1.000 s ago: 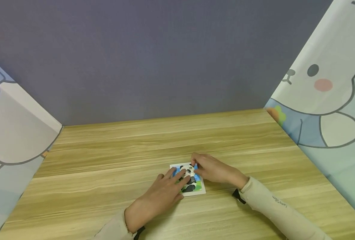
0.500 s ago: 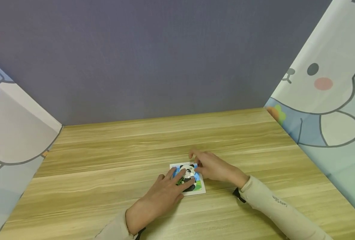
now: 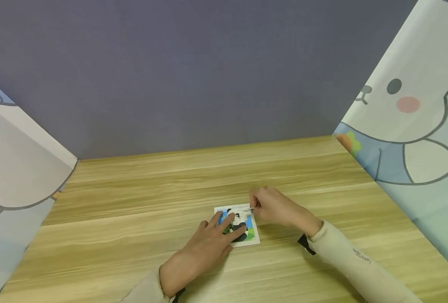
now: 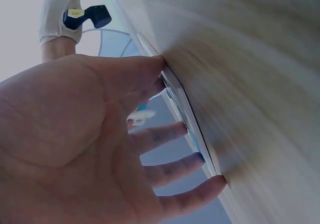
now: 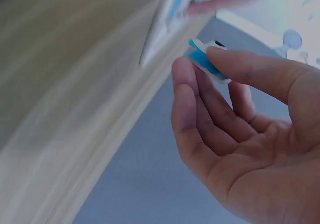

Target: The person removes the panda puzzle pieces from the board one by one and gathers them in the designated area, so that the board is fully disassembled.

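A panda jigsaw puzzle in a white-edged square tray [image 3: 256, 241] lies flat on the table. My left hand [image 3: 203, 246] is spread over its left part, fingertips resting on the picture and covering some of it. In the left wrist view, the thumb and fingertips touch the edge and face of the thin tray [image 4: 186, 106]. My right hand [image 3: 278, 207] is raised just over the tray's upper right corner. Between thumb and fingers it pinches a puzzle piece [image 5: 204, 62], blue and white with a dark spot, tilted and apart from the tray.
The wood-grain table [image 3: 140, 189] extends around the tray on all sides. A grey-purple wall [image 3: 209, 75] stands behind it. Cartoon-printed panels [image 3: 406, 147] flank both sides. Each wrist wears a black strap [image 3: 306, 244].
The right hand was at the puzzle's upper right corner; it has now lifted a piece out and drawn slightly right. The left hand stays on the puzzle, little changed.
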### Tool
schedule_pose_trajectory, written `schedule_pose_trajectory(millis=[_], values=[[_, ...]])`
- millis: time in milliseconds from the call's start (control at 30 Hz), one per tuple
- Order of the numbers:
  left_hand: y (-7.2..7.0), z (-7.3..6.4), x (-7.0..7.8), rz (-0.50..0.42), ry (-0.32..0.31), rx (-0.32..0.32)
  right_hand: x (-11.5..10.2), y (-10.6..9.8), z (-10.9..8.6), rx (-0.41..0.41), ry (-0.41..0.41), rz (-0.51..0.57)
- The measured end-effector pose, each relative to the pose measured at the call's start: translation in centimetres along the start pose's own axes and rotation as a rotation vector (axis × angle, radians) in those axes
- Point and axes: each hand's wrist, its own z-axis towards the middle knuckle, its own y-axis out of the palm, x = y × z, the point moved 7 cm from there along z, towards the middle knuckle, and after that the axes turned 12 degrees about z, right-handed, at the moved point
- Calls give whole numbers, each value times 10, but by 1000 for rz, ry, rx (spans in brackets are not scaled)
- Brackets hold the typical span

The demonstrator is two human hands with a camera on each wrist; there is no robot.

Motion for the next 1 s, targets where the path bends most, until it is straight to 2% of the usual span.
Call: schedule_pose_trajectory(millis=[133,400,767,1000], values=[[-2,0,0,6,6,15,7,-15,-2,67,31,31],[0,3,-5,-56,5,13,9,-26,-9,85,-6,63],[1,0,-6,-116,-18,11,24,-53,-13,143,-10,-8],[0,-2,-5,-78,-12,43,50,-76,-16,180,89,57]])
